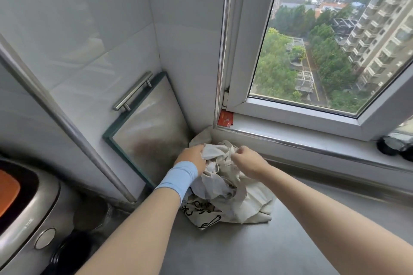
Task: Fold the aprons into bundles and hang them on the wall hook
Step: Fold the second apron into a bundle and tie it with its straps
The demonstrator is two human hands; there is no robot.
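Observation:
A crumpled cream apron (225,187) with black printing on its lower part lies heaped on the grey counter (257,248), pushed into the corner below the window. My left hand (192,157), with a light blue band round the wrist, grips a fold at the top left of the heap. My right hand (248,158) pinches a bunch of the cloth at the top right. How many aprons make up the heap I cannot tell. No wall hook is in view.
A glass board with a metal handle (145,127) leans against the tiled wall just left of the heap. A steel appliance with an orange panel (24,203) stands at the lower left. The window sill (312,140) runs behind, with dark objects (393,144) at its right end.

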